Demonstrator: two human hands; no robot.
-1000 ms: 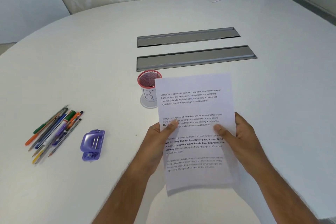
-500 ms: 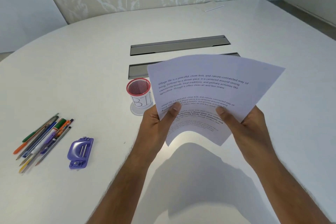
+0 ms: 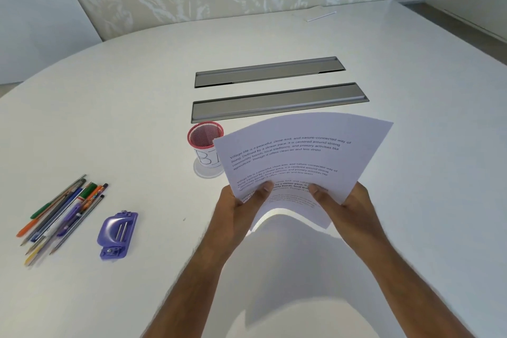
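A printed white sheet of paper (image 3: 301, 153) is held up above the white table (image 3: 137, 107), bowed so its top edge arches away from me. My left hand (image 3: 241, 208) pinches its lower left part, thumb on the printed face. My right hand (image 3: 345, 208) pinches the lower right part the same way. The sheet's bottom edge curls down between my hands and casts a broad shadow on the table.
A red mesh pen cup (image 3: 205, 143) with a white label stands just left of the sheet, partly hidden by it. Several pens and pencils (image 3: 63, 214) lie at the left beside a purple hole punch (image 3: 118, 234). Two grey cable slots (image 3: 277, 103) sit beyond.
The sheet went from hanging flat in front of me to being lifted and bowed outward; my hands rose with it, keeping their grip.
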